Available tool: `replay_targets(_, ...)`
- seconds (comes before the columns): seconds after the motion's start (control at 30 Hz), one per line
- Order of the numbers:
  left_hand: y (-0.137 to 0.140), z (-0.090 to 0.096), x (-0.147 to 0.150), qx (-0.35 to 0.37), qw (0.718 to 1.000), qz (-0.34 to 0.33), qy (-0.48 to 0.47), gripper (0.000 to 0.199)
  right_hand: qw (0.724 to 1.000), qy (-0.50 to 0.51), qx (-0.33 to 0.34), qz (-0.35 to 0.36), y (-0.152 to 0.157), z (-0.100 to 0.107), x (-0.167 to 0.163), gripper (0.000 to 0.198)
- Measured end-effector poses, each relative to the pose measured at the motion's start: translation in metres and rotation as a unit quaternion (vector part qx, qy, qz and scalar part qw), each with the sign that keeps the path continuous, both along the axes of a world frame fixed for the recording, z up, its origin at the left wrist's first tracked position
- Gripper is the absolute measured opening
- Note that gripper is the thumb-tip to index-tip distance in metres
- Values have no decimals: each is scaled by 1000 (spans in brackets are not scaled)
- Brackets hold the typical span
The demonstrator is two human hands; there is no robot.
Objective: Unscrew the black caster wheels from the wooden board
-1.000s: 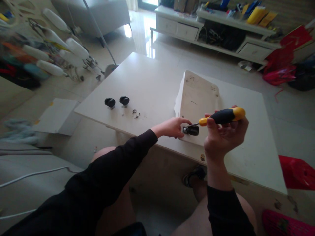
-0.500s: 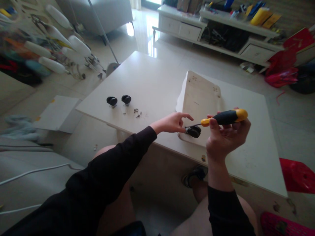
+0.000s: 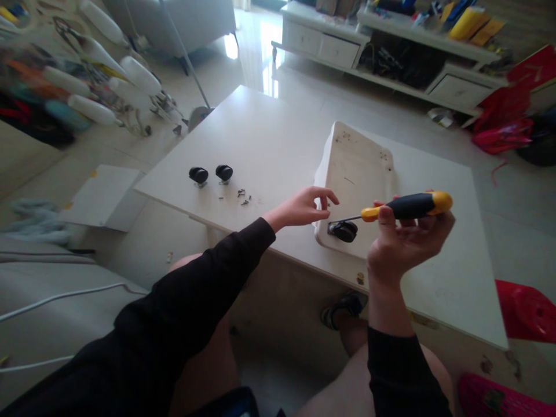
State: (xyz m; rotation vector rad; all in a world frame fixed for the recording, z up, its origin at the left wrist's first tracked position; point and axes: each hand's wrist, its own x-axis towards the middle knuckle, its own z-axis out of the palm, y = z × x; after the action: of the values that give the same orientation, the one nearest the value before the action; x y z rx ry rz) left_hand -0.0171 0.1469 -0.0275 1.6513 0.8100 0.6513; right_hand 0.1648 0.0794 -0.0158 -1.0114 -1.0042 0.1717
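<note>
White tabletop: left hand extended over near edge, fingers loosely curled, grip released. Right hand, wrist upright, grasps screwdriver, tip at caster on panel corner.

Place: a home, by appearance a living room. Seating: one grey sofa on slim dark legs, far side. Storage: one long, low white cabinet with drawers and an open bay, its top crowded with household odds and ends. Window dressing: a pale curtain, partly in view, daylight beside it. Flooring: glossy light tiles. Centre: one low white counter, in coffee-table style. Sundries about the floor: red bags, a white box, a red plastic piece, seemingly a stool.
</note>
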Motion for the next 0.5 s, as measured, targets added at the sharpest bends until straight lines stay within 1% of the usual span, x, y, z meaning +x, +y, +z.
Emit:
replay_targets(0.17, 0, 0, 1, -15, 1000, -2, 9, 32, 1000, 3, -23, -6, 0, 1, -1, 62)
replay_targets(0.37, -1, -1, 0, -25, 1000, -5, 5, 32, 1000, 13, -14, -18, -1, 7, -2, 62)
replay_targets(0.5, -1, -2, 0, -27, 1000, -8, 4, 32, 1000, 16, -19, -14, -1, 5, -2, 63)
